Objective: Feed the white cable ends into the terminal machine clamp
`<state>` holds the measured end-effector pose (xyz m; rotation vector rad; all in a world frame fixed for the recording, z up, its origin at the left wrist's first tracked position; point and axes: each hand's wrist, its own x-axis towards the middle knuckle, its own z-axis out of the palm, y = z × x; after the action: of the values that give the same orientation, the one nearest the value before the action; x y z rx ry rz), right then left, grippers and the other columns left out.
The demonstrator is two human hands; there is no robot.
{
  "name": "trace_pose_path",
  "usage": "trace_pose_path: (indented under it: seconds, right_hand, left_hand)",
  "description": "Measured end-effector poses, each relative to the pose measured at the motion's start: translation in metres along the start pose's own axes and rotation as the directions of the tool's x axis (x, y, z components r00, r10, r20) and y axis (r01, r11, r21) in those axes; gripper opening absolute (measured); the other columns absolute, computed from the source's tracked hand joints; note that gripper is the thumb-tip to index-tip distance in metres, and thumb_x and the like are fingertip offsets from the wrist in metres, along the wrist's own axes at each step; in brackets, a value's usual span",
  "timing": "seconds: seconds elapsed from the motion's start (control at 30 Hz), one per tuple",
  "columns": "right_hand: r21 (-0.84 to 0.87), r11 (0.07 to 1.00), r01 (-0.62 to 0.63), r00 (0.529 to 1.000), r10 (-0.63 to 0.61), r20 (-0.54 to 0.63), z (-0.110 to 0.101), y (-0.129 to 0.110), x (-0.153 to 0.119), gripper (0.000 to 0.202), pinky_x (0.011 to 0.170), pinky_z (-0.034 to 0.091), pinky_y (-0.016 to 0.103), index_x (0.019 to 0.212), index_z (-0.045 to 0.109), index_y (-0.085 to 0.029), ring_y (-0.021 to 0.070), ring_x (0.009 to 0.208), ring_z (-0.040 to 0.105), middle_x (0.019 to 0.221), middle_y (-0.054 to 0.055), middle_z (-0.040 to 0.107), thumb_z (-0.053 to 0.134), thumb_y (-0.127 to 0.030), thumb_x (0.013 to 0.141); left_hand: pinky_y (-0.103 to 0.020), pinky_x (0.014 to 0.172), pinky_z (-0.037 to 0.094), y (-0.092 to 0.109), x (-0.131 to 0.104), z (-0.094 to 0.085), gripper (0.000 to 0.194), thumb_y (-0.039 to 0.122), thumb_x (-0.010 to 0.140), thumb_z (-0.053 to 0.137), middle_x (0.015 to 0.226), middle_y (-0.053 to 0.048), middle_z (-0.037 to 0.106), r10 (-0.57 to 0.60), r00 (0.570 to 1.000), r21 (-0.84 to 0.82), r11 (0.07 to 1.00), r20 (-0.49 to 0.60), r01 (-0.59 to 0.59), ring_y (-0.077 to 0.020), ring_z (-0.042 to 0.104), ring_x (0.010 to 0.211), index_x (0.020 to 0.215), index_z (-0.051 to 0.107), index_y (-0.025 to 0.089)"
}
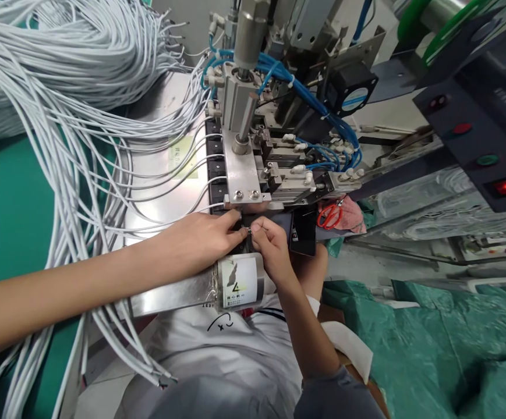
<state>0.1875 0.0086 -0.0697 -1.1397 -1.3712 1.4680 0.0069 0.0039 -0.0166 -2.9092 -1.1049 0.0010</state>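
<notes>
"Head view: what's biggest from where we stand?"

"That machine [244,110], all metal posts and looped blue hoses. Beside it a great heap of white cables [99,55] spreads over the green bench [8,198]; some strands cross a bare metal plate [169,294] to a row of black blocks [216,170] along the machine's edge."

"And the far side?"

"A crumpled green sheet [436,349] low down, and higher up a dark control box [462,154] with a lit red switch."

"Where are the hands?"

"Close to the machine's near end, almost meeting. The left hand [211,237] reaches in across the cables and the plate; the right hand [274,250] comes up from the near side."

"What's around them?"

"Just below their fingers, a rounded cover [241,285] with a pale label. Right of the right hand lies a dark phone [304,234], then a pink cloth [352,216] with red-handled scissors [331,215] against it."

"And the smallest thing?"

"A small piece [248,231] between the two hands' fingertips, too tiny to identify."

"How's the grip?"

"Right thumb and forefinger are pinched together on that piece. The left thumb points right at it, but I can't tell whether that hand has hold of anything."
</notes>
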Motion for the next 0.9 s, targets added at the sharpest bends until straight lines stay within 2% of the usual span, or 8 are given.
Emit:
trace_pose_path:
  seconds: [0.17,0.3,0.4,0.53,0.6,0.7,0.77,0.9]
  right_hand:
    - [0.055,0.997,-0.047,0.998,0.049,-0.046,0.004,0.004,0.001,0.028,0.045,0.019,0.022,0.062,0.041,-0.020,0.0074,0.046,0.020,0.049,-0.009,0.026,0.052,-0.036,0.082]
    - [0.048,0.996,-0.080,0.996,0.082,-0.038,0.003,0.008,0.006,0.029,0.043,0.019,0.022,0.061,0.039,-0.020,0.0071,0.044,0.020,0.049,-0.009,0.025,0.051,-0.037,0.082]
    - [-0.029,0.999,-0.021,0.991,0.017,-0.133,0.000,0.004,0.000,0.023,0.044,0.024,0.022,0.063,0.044,-0.019,0.0075,0.045,0.027,0.051,-0.007,0.032,0.050,-0.032,0.082]
    - [-0.340,0.920,0.194,0.823,-0.341,-0.454,0.010,-0.017,-0.043,0.012,0.051,0.037,0.022,0.080,0.058,-0.018,0.0093,0.053,0.045,0.066,-0.002,0.054,0.049,-0.025,0.084]
    - [-0.490,0.834,0.254,0.800,-0.466,-0.378,0.027,-0.027,-0.071,0.010,0.053,0.040,0.022,0.085,0.063,-0.019,0.0095,0.055,0.050,0.071,0.000,0.061,0.053,-0.018,0.082]
    - [-0.431,0.872,0.230,0.973,-0.219,0.076,0.065,-0.032,-0.097,0.014,0.053,0.043,0.021,0.091,0.064,-0.019,0.0096,0.053,0.055,0.067,-0.001,0.065,0.056,-0.017,0.081]
    - [-0.368,0.922,0.120,0.953,-0.003,0.302,0.090,-0.027,-0.101,0.015,0.055,0.044,0.021,0.093,0.065,-0.019,0.0111,0.058,0.058,0.072,0.001,0.068,0.054,-0.022,0.084]
    - [-0.380,0.924,0.033,0.925,0.116,0.362,0.116,-0.016,-0.096,0.018,0.061,0.043,0.023,0.079,0.065,-0.018,0.0117,0.062,0.057,0.069,0.000,0.066,0.048,-0.019,0.085]
  left_hand:
    - [-0.029,0.051,0.045,0.002,0.000,-0.010,0.038,0.009,0.080,0.045,0.097,-0.011,0.059,-0.011,1.000,-0.008,1.000,0.029,0.012,-0.0176,0.061,0.061,0.116,0.058,0.015]
    - [-0.032,0.056,0.044,0.007,-0.005,-0.028,0.016,0.004,0.074,0.051,0.074,-0.007,0.060,-0.098,0.985,0.037,0.995,0.141,0.093,-0.0212,0.060,0.064,0.076,0.064,0.013]
    - [-0.030,0.052,0.039,0.008,-0.008,-0.034,0.013,0.006,0.075,0.052,0.071,-0.008,0.059,-0.191,0.973,0.083,0.980,0.133,0.181,-0.0211,0.059,0.064,0.070,0.062,0.013]
    - [-0.028,0.045,0.027,0.002,-0.010,-0.034,0.011,0.011,0.078,0.051,0.072,-0.009,0.058,-0.310,0.948,0.163,0.941,0.065,0.297,-0.0190,0.058,0.061,0.082,0.062,0.011]
    - [-0.028,0.044,0.023,-0.002,-0.011,-0.034,0.014,0.011,0.079,0.050,0.071,-0.009,0.058,-0.349,0.935,0.173,0.926,0.065,0.334,-0.0172,0.056,0.056,0.088,0.061,0.010]
    - [-0.027,0.043,0.020,-0.007,-0.011,-0.031,0.015,0.010,0.078,0.048,0.066,-0.007,0.057,-0.363,0.929,0.158,0.923,0.065,0.350,-0.0157,0.055,0.052,0.087,0.060,0.011]
    - [-0.027,0.044,0.020,-0.009,-0.011,-0.028,0.014,0.009,0.076,0.049,0.063,-0.006,0.056,-0.361,0.931,0.150,0.924,0.045,0.351,-0.0160,0.055,0.051,0.083,0.060,0.012]
    - [-0.026,0.045,0.021,-0.012,-0.011,-0.022,0.017,0.007,0.077,0.046,0.063,-0.007,0.058,-0.350,0.936,0.157,0.924,-0.026,0.349,-0.0174,0.057,0.055,0.079,0.062,0.012]
